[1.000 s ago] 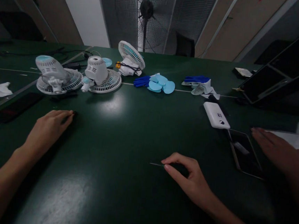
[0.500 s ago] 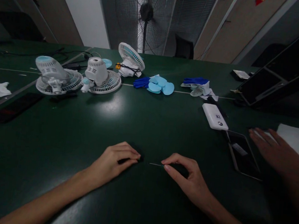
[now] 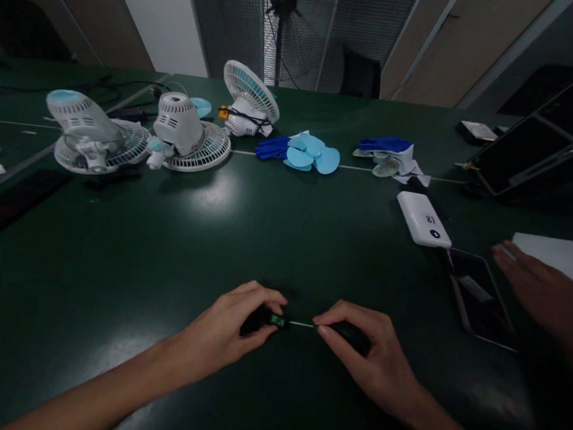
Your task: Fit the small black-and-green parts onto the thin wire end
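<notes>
Between the thumb and fingers of my left hand point(image 3: 234, 321) is a small green-and-black piece point(image 3: 278, 320); its exact kind is too small to make out. My right hand point(image 3: 379, 350) is closed in a pinch on a screwdriver point(image 3: 302, 324). Its thin metal shaft points left, and its dark handle lies partly hidden under the palm. The tip of the shaft meets the right end of the green-and-black piece, or comes very close to it. Both hands are low over the dark green table point(image 3: 244, 238).
Small white fans point(image 3: 188, 126) lie at the back left. Light-blue fan blades point(image 3: 312, 154) and blue-white gloves point(image 3: 389, 157) lie along the back. To the right are a white power bank point(image 3: 424, 218), a phone point(image 3: 480, 292) and another person's hand point(image 3: 536, 284) near white paper point(image 3: 563, 259).
My left hand has moved right and turned, so the green-and-black piece now shows. The gap to the screwdriver's tip has closed. The other person's hand has shifted slightly, and the view has tilted.
</notes>
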A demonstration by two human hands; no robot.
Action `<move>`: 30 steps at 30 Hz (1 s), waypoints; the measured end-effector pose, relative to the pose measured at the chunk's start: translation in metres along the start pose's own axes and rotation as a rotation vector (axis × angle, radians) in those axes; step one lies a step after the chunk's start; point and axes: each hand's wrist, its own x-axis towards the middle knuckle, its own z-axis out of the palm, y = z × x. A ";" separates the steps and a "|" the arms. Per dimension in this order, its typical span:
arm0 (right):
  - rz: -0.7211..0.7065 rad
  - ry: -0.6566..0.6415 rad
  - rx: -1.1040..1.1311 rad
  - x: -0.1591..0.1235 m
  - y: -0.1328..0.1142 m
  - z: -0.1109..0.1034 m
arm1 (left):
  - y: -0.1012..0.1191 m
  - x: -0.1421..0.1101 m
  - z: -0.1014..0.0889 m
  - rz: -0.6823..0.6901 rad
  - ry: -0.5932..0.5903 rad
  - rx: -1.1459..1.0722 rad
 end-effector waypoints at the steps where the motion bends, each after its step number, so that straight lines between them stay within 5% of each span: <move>1: -0.002 -0.008 -0.008 0.000 0.000 0.000 | 0.000 0.000 0.000 -0.001 0.002 -0.005; 13: 0.020 0.019 0.109 0.001 0.001 0.003 | -0.006 0.000 0.001 -0.018 0.008 0.014; 22: 0.047 0.054 0.090 0.000 0.002 0.000 | 0.001 -0.002 -0.006 0.110 -0.067 0.127; 26: 0.066 0.057 0.086 0.000 0.003 -0.002 | -0.021 -0.019 -0.034 0.134 -0.061 0.323; 30: 0.061 0.035 0.099 0.000 0.005 -0.001 | -0.065 -0.046 -0.098 -0.064 0.157 0.525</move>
